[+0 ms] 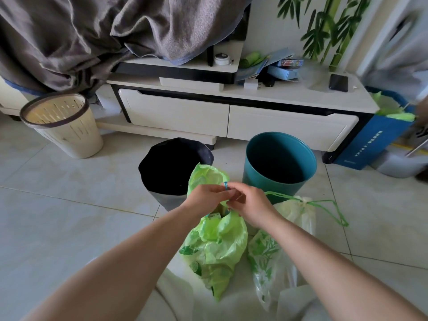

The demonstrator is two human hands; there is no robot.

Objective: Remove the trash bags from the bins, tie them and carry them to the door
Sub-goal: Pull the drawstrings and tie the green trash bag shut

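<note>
Looking down from head height at a pale tiled floor [69,205] in front of a low white cabinet [173,112]. At nine o'clock in the frame a cream slotted bin [62,126] stands upright, with a grey blanket [92,31] draped above it at eleven o'clock. Just left of centre is a black bin [171,167], upright, its inside dark.

Two bare forearms reach in from seven and five o'clock and meet at the centre. The left hand [206,195] has its fingers curled and pinches a blue drawstring [225,185] at the mouth of a green trash bag [215,246]. This bag is out of the bins and hangs at six o'clock below the hands, with its crumpled top gathered up to them. The right hand [252,205] touches the left at the fingertips and pinches the same drawstring.

At one o'clock from the hands a teal bin [280,163] stands upright and open. At four o'clock from the right hand a pale bag [291,218] lies on the floor just beside the green one, its neck drawn closed by a green cord [324,202] that trails towards three o'clock. At the frame's three o'clock edge a blue paper bag [370,144] leans against the cabinet's end.
</note>
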